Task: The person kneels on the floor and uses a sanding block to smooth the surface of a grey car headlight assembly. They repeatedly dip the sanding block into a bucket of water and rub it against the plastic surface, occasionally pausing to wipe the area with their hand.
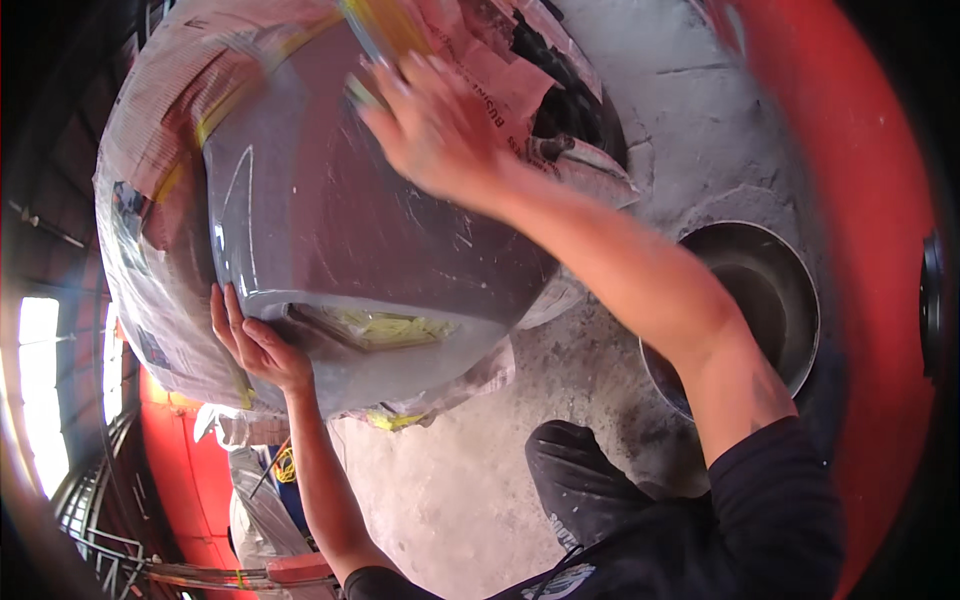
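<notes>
A grey-primed car body panel fills the middle of the view, its faces dull with pale scuffs. My right hand is over its far part, smeared by motion, fingers bent around a blurred yellow and blue block. The block's exact kind is too blurred to tell. My left hand lies against the panel's near left edge, fingers extended and holding nothing. Beside it is a recessed opening with yellow-green material inside.
Masking paper and yellow tape surround the panel. To the right a round dark basin sits on the dusty concrete floor, partly behind my right arm. A red surface curves along the far right. Metal bars lie at lower left.
</notes>
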Tool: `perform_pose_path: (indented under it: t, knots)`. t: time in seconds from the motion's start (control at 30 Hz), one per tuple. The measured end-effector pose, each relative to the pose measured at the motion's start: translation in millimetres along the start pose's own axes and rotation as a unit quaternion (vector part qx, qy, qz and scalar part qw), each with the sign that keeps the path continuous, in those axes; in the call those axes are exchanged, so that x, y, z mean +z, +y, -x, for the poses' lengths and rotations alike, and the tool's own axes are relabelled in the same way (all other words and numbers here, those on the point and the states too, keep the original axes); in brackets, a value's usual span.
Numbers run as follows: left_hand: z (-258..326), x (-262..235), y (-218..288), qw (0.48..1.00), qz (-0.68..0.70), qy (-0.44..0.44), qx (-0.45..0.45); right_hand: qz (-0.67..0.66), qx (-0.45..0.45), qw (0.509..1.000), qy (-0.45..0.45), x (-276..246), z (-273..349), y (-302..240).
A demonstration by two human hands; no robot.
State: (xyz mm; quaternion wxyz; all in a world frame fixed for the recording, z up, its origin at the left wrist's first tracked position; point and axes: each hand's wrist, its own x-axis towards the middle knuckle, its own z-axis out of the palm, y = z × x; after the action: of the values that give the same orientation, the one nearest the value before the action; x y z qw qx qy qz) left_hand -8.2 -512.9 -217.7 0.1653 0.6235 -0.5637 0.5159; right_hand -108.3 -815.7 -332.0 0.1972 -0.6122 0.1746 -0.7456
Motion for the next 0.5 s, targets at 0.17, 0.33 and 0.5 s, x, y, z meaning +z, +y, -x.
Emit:
perform_pose_path:
  t: [0.17,0.33,0.5]
  knots:
    - [1.5,-10.1,-8.0,1.000,-0.017,-0.006,-0.003,-0.040,0.067,0.997,-0.021,-21.9,45.3,-26.2]
    - [-2.1,-2.8,-2.5,1.000,-0.019,0.008,0.002,-0.044,0.046,0.997,-0.035,-28.8,43.8,-15.4]
    - [4.1,-2.0,-5.9,1.000,-0.007,0.003,-0.006,-0.016,0.038,0.997,0.060,17.5,-6.4,-13.4]
